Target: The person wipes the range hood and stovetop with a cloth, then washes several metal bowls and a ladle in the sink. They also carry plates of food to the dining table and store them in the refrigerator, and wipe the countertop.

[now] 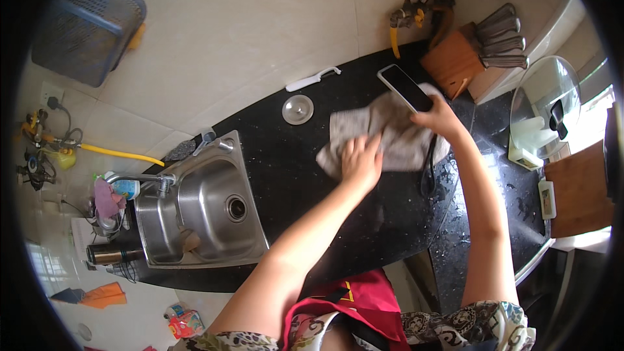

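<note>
A grey-beige cloth lies rumpled on the black speckled countertop. My left hand rests palm down on its near left part, fingers spread a little. At the cloth's right side, my right hand grips the lower end of a smartphone in a pale case. The phone's dark screen faces up, and its far end points towards the wall. Below my right wrist, a black strap or cord trails onto the counter; I cannot tell what it is attached to.
Left of the hands is a steel double-bowl sink. A small round metal dish and a white-handled tool lie near the wall. At the right stand a wooden knife block, a glass lid and a wooden board. Water drops wet the right counter.
</note>
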Motion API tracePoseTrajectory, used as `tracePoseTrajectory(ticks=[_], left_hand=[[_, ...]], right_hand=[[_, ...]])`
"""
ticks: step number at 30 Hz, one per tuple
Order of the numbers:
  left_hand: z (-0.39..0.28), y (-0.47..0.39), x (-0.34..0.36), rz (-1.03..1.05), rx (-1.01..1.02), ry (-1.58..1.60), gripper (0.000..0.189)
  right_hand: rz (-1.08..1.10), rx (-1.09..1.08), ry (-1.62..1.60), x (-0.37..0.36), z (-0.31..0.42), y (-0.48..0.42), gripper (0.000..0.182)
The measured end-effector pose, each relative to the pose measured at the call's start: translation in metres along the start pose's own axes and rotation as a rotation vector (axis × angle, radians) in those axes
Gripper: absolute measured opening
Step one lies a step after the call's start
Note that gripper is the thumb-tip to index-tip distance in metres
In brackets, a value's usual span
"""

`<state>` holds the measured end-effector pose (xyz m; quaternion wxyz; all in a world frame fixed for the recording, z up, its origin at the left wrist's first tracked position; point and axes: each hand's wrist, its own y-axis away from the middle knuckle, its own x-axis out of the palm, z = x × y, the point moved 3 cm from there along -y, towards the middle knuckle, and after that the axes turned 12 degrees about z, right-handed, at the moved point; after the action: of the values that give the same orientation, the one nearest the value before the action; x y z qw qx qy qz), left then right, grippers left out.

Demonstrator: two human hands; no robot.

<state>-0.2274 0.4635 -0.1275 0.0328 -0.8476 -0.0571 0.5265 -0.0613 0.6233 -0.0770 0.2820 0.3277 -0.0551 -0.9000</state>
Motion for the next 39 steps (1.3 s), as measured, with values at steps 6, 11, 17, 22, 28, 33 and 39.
tracePoseTrajectory(ticks=[6,11,17,22,28,33,39], left_hand=[[0.076,0.137,-0.059,0.181,-0.107,-0.141,0.048],[0.158,0.062,-0.071,0.225,-0.002,-0.329,0.057],[0.175,0.009,-0.045,0.097,-0.188,-0.382,0.054],[0.155,0.103,-0.061,0.166,0.011,-0.348,0.057],[0.097,0.238,-0.079,0.553,0.125,-0.292,0.08],[0.006,0.14,-0.021,0.514,0.051,-0.452,0.093],[-0.194,-0.012,0.1,0.461,0.293,-0.45,0.091]], right_hand=[[-0.02,0.051,-0.251,0.015,-0.005,0.177,0.089],[-0.238,0.282,-0.568,0.073,-0.019,0.3,0.064],[-0.413,0.336,-0.474,0.095,-0.005,0.372,0.054],[-0.604,0.318,-0.594,0.098,0.01,0.43,0.053],[-0.672,0.37,-0.685,0.091,-0.009,0.481,0.051],[-0.666,0.279,-0.75,0.069,-0.036,0.501,0.073],[-0.672,0.44,-0.766,0.059,-0.088,0.545,0.082]])
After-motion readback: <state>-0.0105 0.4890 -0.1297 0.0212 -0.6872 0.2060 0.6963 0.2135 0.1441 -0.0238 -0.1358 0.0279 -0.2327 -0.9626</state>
